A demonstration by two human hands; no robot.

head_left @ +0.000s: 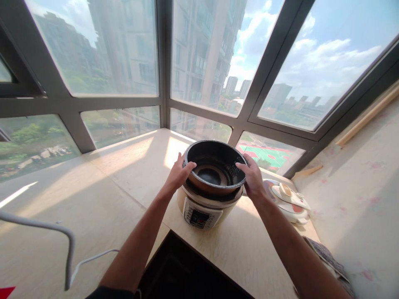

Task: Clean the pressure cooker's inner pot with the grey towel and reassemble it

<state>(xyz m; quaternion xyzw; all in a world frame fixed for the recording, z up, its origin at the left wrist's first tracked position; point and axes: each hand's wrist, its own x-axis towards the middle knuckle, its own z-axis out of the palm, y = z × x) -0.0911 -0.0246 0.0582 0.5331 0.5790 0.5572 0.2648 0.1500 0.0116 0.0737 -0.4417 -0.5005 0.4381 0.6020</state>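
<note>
A round dark inner pot (215,166) with a brownish outside is held by its rim between my two hands. My left hand (181,171) grips the left side, thumb over the rim. On the right side my right hand (252,176) does the same, its thumb inside the edge. Directly beneath is a beige cooker (204,209) with a control panel at its front, standing on the light counter. The pot's upper part stands above the cooker's opening; how deep its bottom sits is hidden.
The cooker's lid (289,201) lies to the right by the wall. A black flat panel (187,274) is at the front edge. A grey-white cable (67,236) runs at left, and a dark cloth (327,255) lies at right. Windows (202,54) surround the counter's back.
</note>
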